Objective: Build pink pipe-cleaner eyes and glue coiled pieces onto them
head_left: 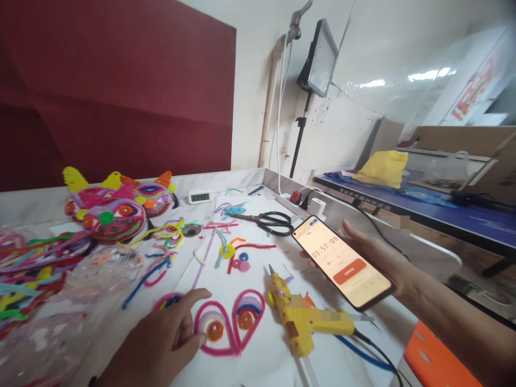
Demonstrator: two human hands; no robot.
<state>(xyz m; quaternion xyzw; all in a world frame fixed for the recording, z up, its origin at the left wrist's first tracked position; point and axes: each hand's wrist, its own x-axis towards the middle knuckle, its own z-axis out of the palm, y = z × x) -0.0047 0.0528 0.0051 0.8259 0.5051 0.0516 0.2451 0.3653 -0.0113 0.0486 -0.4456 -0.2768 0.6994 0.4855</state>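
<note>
My right hand [379, 258] is wrapped round a smartphone [342, 263]. Its lit screen shows a timer reading 03:57:09. At the lower left, my left hand [161, 333] has its index finger stretched out and thumb apart, the other fingers bent. The thumb tip is at the edge of an eye-shaped pipe cleaner piece [215, 331] with a pink outline and orange centre; whether it touches, I cannot tell. A matching eye piece [246, 319] lies beside it. Between the pieces and the phone lies a yellow glue gun [302, 344], its nozzle pointing away from me.
Black-handled scissors [276, 221] and loose pipe cleaners [252, 246] lie farther back. Decorated masks [116, 215], plastic bags [105, 274] and a small digital clock [199, 197] stand left. A power strip [290, 201] is behind the phone; the glue gun's cord [377, 346] runs right.
</note>
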